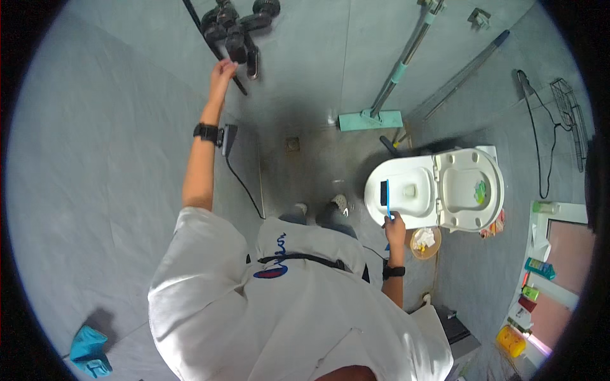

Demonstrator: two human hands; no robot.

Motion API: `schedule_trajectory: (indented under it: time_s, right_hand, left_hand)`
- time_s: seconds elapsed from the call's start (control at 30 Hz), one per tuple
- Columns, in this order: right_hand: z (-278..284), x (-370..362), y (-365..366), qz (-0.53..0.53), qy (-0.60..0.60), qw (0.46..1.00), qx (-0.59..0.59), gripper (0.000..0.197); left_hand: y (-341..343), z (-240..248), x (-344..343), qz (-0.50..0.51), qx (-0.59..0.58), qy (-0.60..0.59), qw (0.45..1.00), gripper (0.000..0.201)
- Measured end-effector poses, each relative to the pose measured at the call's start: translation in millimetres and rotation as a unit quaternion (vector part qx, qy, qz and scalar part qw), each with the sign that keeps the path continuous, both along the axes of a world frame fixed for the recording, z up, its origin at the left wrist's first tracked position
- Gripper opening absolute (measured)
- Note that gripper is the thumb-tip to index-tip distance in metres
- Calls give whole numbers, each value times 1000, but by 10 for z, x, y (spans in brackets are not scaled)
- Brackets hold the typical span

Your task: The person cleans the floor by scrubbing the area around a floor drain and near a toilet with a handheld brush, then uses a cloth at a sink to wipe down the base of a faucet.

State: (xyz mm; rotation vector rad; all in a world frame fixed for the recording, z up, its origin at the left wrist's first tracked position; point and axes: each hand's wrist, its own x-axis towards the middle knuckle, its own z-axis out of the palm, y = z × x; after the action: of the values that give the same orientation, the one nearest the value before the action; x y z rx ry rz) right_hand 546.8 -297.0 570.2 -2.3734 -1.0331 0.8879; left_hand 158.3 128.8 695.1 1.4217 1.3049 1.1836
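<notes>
My left hand (222, 72) reaches up the far left wall, its fingertips at the lower end of a black wall-mounted tap fixture (235, 47). Its fingers look loosely bent and apart; whether they touch the fixture I cannot tell. A black rod or hose (199, 25) runs down behind that hand. My right hand (394, 227) is closed round the blue handle of a scrubbing brush (388, 195). The brush's dark head lies over the near left part of the white toilet (406, 165), whose seat and lid are raised. A green-and-white patch (480, 192) shows on the lid.
A mint-green flat mop (370, 120) leans on the far wall, with a squeegee pole (467, 76) to its right. A waste bin (424, 253) with crumpled paper stands beside the toilet. Bottles line the right window ledge, including a yellow container (510, 341). A floor drain (292, 144) lies ahead.
</notes>
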Motion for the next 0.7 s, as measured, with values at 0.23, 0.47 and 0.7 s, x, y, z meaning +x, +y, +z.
schedule_trajectory:
  time_s: [0.23,0.47,0.7]
  right_hand:
    - [-234,-611,-206,-14,107,993,38,23]
    - [-408,-1590,771,-9,339,940,35,20]
    - [-216,-2338,1919,27,475,873,107,18]
  left_hand:
    - [1,109,-52,-38,93,46,994,39]
    - [-89,116,71,-18,111,85,990,34]
    - [-76,94,123,-7,141,-7,990,33]
